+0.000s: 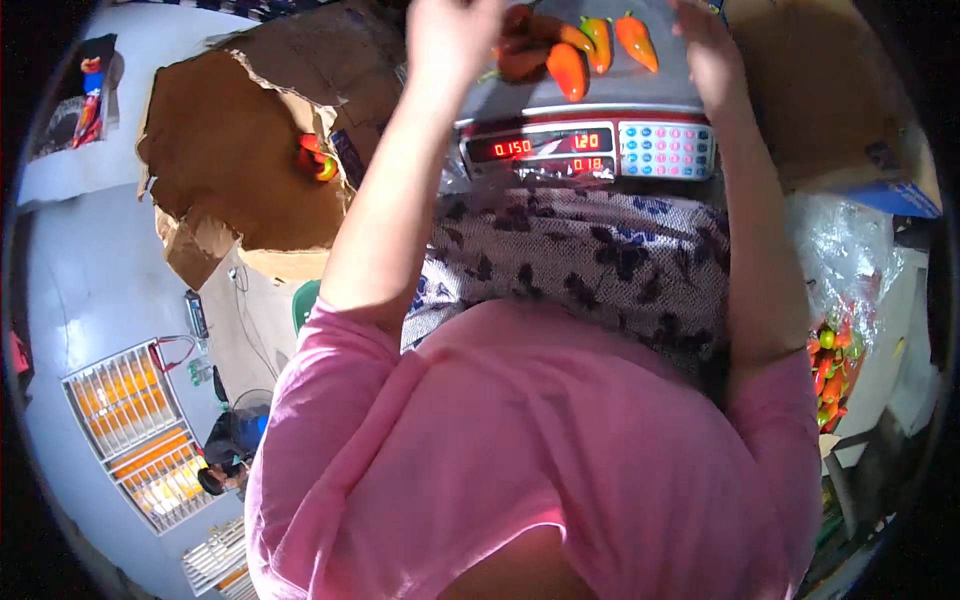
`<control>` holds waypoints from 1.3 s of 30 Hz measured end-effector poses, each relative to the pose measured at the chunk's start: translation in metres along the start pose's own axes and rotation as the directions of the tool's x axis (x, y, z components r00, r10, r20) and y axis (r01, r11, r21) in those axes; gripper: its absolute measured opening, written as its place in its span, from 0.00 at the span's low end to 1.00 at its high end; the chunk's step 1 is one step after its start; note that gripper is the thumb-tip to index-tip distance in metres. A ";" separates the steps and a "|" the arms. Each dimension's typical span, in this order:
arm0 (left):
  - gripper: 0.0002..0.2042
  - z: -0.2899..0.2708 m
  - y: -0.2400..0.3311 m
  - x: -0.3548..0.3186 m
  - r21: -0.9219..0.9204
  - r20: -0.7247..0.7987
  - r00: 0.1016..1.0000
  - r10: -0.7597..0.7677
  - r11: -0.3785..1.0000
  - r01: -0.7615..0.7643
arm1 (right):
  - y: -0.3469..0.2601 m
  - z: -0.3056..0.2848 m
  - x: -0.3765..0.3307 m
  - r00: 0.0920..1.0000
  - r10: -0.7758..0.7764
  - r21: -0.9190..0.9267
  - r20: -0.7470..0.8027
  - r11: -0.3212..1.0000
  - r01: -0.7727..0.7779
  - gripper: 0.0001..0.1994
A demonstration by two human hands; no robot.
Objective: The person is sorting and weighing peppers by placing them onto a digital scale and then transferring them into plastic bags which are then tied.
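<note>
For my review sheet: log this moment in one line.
left hand: on peppers | right hand: beside peppers, empty | scale: lit

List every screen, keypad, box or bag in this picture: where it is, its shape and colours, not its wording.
Scale display: top centre, dark strip, red digits.
Keypad: right of it, white panel, blue and pink keys.
Cardboard box: upper left, brown, torn.
Clear plastic bag: right edge, holding red and green peppers.
</note>
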State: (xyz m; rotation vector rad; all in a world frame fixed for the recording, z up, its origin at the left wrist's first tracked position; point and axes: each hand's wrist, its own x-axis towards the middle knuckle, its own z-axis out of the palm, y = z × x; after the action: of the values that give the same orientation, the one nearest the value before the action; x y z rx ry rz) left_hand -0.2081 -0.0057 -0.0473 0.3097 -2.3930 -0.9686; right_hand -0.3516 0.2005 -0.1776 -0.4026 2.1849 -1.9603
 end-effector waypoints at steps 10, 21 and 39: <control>0.06 -0.073 0.023 -0.068 -0.552 -0.289 0.955 -0.071 0.827 -0.106 | -0.059 0.012 -0.033 0.967 -0.256 0.219 0.000 0.943 0.250 0.20; 0.06 -0.066 0.021 -0.073 -0.437 -0.322 0.947 0.021 0.884 -0.168 | -0.064 0.011 -0.031 0.973 -0.065 0.629 0.223 0.772 -0.093 0.18; 0.05 -0.057 0.038 -0.086 -0.494 -0.163 0.985 0.052 0.860 -0.126 | -0.021 0.034 -0.024 0.981 -0.193 -0.613 0.003 0.775 0.154 0.15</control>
State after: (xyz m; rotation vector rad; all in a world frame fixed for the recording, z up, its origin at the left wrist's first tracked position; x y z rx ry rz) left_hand -0.1053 0.0226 -0.0201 0.0659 -1.9153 -1.4263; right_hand -0.3169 0.1744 -0.1622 -0.6591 2.8883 -1.2771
